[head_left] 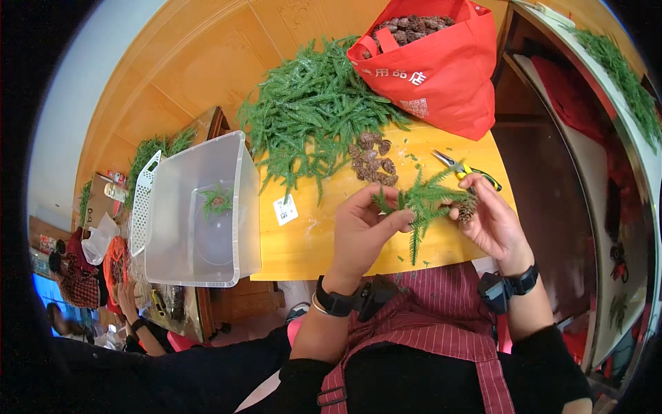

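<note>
While the left hand [365, 226] pinched a green sprig [429, 201] between thumb and fingers, the right hand [499, 226] gripped a pine cone [467, 209] in its fingertips at the sprig's right side. Both items were above the near part of the yellow table [296, 243]; whether they were joined could not be made out. Pliers [476, 172] lay just beyond the right hand. Loose cones [371, 162] lay between the greenery pile [310, 103] and the left hand. A red bag [445, 93] held more cones.
</note>
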`<state>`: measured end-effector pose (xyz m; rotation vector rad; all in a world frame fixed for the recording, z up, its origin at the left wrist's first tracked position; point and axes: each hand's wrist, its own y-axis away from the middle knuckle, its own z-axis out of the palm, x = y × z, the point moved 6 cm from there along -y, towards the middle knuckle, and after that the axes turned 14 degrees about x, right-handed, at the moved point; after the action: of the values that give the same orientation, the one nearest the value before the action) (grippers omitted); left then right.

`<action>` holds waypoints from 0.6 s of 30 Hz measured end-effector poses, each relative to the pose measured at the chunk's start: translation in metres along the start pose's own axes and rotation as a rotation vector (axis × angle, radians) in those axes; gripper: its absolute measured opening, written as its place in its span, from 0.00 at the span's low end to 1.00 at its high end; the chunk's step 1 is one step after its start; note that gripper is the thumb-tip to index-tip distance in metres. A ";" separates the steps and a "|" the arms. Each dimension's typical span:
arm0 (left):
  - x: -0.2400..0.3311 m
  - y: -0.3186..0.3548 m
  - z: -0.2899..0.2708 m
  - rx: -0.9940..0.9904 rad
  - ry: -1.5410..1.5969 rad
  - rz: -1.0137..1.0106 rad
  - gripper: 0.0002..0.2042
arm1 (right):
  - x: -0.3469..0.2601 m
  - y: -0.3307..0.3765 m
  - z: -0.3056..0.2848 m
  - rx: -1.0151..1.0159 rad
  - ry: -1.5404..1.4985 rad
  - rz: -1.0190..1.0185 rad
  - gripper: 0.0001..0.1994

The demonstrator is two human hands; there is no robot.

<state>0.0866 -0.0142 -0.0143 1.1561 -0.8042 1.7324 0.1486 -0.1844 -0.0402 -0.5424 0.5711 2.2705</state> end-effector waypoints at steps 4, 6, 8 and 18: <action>-0.003 -0.003 -0.004 0.039 0.030 -0.042 0.10 | -0.012 0.018 0.010 0.215 0.237 -0.279 0.10; -0.003 -0.004 -0.001 0.049 0.024 -0.036 0.09 | -0.032 0.035 0.015 0.331 0.490 -0.649 0.10; -0.003 -0.004 0.000 0.062 0.015 -0.029 0.09 | -0.040 0.054 0.034 0.237 0.692 -0.874 0.10; -0.003 0.003 0.004 0.058 0.001 -0.008 0.10 | -0.011 0.043 0.084 0.087 1.321 -0.980 0.08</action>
<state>0.0864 -0.0197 -0.0157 1.1947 -0.7523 1.7599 0.1064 -0.1725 0.0443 -1.7936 0.7360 0.7445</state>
